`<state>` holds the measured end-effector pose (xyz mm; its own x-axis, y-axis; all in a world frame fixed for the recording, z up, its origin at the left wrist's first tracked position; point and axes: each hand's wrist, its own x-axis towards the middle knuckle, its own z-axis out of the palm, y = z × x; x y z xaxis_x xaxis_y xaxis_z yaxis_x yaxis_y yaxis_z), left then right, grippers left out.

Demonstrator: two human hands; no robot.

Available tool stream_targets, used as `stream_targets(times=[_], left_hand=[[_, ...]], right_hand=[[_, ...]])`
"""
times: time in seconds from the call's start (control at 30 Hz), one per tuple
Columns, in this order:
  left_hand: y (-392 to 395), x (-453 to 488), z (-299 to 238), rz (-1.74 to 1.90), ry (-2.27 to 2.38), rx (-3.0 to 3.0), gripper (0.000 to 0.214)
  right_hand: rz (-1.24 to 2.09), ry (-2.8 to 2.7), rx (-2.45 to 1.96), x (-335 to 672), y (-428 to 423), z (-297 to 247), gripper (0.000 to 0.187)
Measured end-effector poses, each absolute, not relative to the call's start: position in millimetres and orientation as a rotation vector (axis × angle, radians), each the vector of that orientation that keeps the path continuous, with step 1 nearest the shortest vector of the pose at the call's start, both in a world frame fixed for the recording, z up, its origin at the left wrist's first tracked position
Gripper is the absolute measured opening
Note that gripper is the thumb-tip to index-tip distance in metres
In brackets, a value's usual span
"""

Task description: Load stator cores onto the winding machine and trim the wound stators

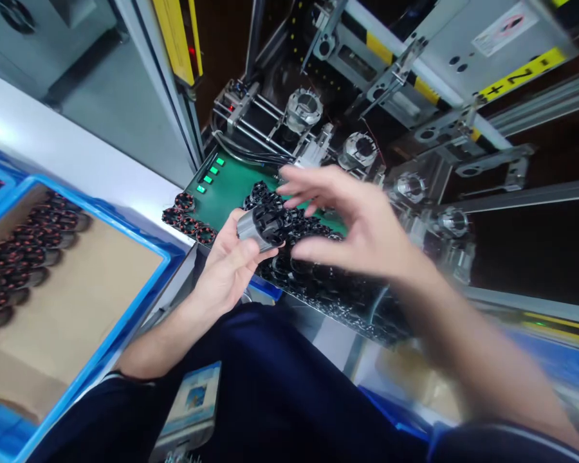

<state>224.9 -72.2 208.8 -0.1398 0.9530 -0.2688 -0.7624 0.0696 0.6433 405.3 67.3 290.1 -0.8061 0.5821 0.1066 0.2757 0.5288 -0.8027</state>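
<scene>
In my left hand (229, 263) lies a motor stator (257, 230), a silver metal cylinder with a black slotted end, tilted with that end toward the right. My fingers and thumb are wrapped round its metal side. Just to the right, my right hand (357, 218) hovers with thumb and fingers spread, apart from the stator and holding nothing. Beneath and behind both hands is a heap of black stator parts (313, 257) on the green work surface (236, 183). Several stators with copper windings (188, 218) are grouped at the left edge of that surface.
A blue crate (139, 238) at left holds rows of copper-wound stators on cardboard. Green lit buttons (207, 180) sit near the machine. Behind stand winding fixtures with clear round holders (303, 109), metal rods and a striped overhead bar (381, 48). A yellow post (176, 42) rises at the back.
</scene>
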Motion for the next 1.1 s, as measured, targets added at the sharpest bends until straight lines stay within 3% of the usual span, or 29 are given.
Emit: stream_targets(times=[0.1,0.17,0.3,0.4,0.53,0.8,1.1], left_hand=[[-66,226,204,1.520,0.794,0.352,0.057],[-62,222,199,1.490,0.808,0.359,0.055],[-65,206,189,1.440,0.867,0.346,0.053],[-78,194,180,1.456,0.935,0.300,0.042],[-108,176,158,1.408,1.001,0.150,0.038],[-157,126,110,1.388,1.231,-0.070,0.035],[-139,133,127,1.453,1.321,0.437,0.030]], right_hand=[[1.108,-2.464,-0.654,378,41,306,0.052],[1.012,-2.491,-0.737,373,55,302,0.046],[0.694,-2.448,-1.029,371,143,277,0.056],[0.412,-2.378,-1.273,365,227,252,0.052],[0.289,-2.432,-1.432,360,301,220,0.052],[0.258,-2.710,-1.485,353,321,228,0.051],[0.221,-2.852,-1.516,352,326,221,0.068]])
